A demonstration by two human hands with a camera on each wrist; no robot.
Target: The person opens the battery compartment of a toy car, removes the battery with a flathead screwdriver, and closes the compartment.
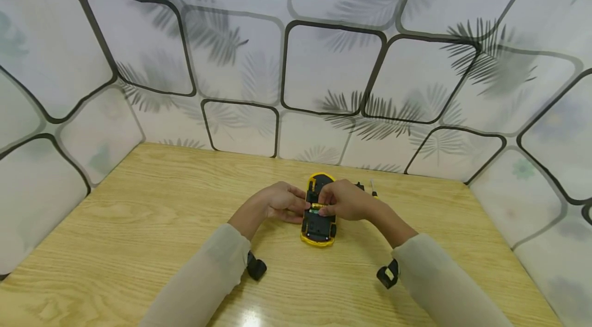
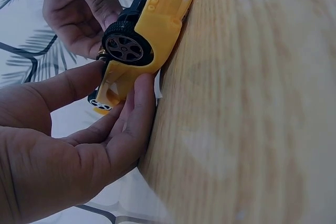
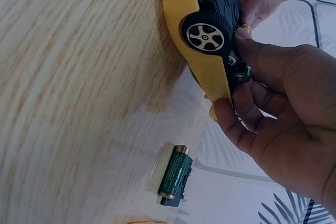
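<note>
A yellow toy car point(image 1: 319, 229) lies upside down on the table, its black underside facing up. My left hand point(image 1: 284, 203) holds it along its left side, thumb near the upper edge and fingers low on the yellow body point(image 2: 118, 80). Over the middle of the underside, my right hand point(image 1: 347, 201) pinches a green battery point(image 3: 242, 72) at the battery compartment, with fingertips against the car's side. A gold-coloured battery end point(image 1: 317, 205) shows between the hands. My right fingers partly hide the compartment.
Right of the car, a loose green battery point(image 3: 174, 174) lies against a small black part point(image 3: 185, 179) on the wooden table point(image 1: 162, 214). A screwdriver point(image 1: 373, 191) lies farther right. A patterned white backdrop point(image 1: 324, 70) rises behind and at both sides.
</note>
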